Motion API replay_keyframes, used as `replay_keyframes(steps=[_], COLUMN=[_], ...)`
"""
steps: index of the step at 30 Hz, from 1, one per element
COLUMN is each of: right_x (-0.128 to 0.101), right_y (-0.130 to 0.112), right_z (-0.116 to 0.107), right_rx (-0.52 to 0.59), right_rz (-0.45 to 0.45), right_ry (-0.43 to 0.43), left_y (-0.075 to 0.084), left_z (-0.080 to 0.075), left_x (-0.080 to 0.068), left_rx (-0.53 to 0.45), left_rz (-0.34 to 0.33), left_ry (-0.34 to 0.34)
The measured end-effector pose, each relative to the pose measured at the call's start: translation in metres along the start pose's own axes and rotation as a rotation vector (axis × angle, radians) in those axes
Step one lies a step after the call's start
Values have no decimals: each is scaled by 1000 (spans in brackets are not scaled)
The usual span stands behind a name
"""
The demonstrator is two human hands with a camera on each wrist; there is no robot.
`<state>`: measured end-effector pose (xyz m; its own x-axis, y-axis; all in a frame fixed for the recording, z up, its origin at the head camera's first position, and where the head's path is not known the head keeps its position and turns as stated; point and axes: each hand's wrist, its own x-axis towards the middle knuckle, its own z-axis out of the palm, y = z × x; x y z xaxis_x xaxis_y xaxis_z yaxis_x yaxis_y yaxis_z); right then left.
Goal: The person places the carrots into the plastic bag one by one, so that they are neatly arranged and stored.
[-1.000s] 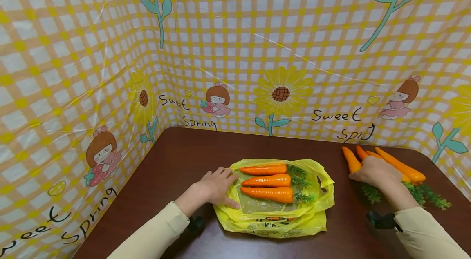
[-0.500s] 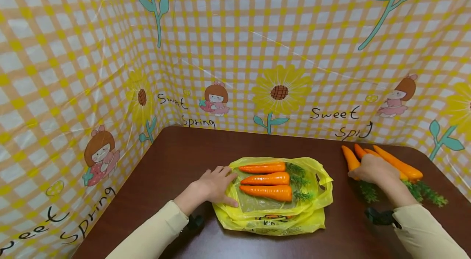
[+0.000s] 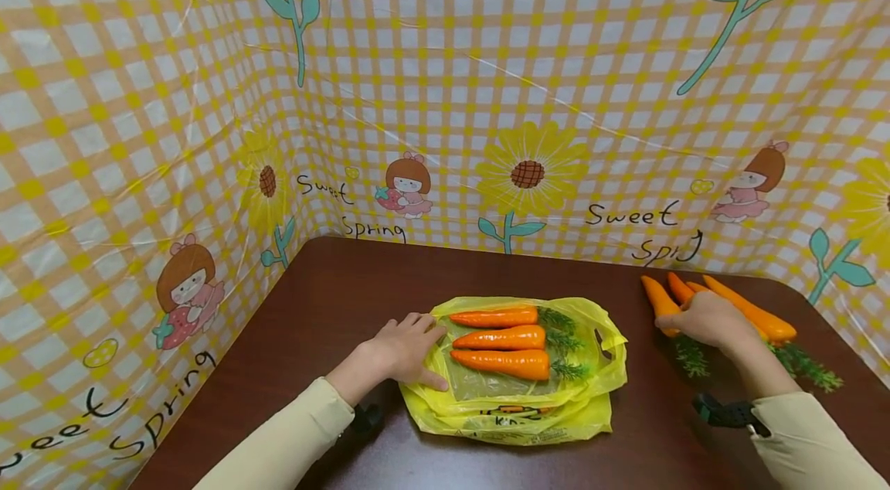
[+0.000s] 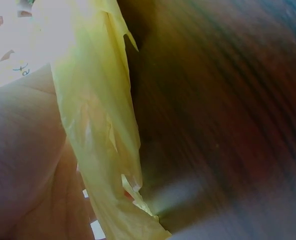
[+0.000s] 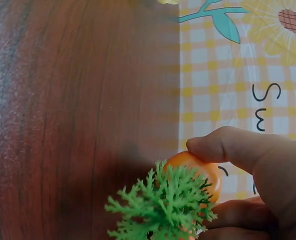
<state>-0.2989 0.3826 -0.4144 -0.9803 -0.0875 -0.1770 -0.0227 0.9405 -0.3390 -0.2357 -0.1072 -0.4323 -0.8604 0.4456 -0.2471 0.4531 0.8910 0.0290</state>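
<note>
My left hand (image 3: 409,351) lies spread over the left edge of a yellow plastic bag (image 3: 599,399), thumb and fingers apart on the film. In the left wrist view the bag's film (image 4: 98,110) hangs along the palm (image 4: 23,145). Three orange carrots (image 3: 501,338) lie side by side on the bag, tips left, green tops right. At the right my right hand (image 3: 719,320) pinches the leftmost carrot (image 3: 657,295) of another group near its thick end. The right wrist view shows the thumb on that carrot's orange shoulder (image 5: 202,172), its leafy top (image 5: 167,205) hanging below.
Further orange carrots (image 3: 758,314) with green tops (image 3: 806,366) lie right of my right hand, partly hidden by it. All rests on a dark brown table (image 3: 389,273). A yellow checked cloth (image 3: 431,103) walls off its back and left side.
My right hand and the pinched carrot have shifted slightly left, away from the other carrots. My left hand and the bag stay put; the head view has drifted a little.
</note>
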Motion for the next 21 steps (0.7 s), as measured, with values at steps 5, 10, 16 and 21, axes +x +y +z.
replay_keyframes(steps=[5, 10, 16, 21], right_x=[-1, -2, -10, -19], right_y=[1, -4, -20, -39], right_z=[-2, -9, -17, -26], right_rx=[62, 140, 150, 152], right_rz=[-24, 19, -1, -15], right_ry=[9, -10, -9, -15], left_y=[-1, -2, -3, -5], left_z=[0, 0, 3, 6], left_x=[0, 0, 2, 7], left_rx=[10, 17, 8, -1], left_rz=[8, 9, 9, 5], left_ry=[-5, -6, -13, -7])
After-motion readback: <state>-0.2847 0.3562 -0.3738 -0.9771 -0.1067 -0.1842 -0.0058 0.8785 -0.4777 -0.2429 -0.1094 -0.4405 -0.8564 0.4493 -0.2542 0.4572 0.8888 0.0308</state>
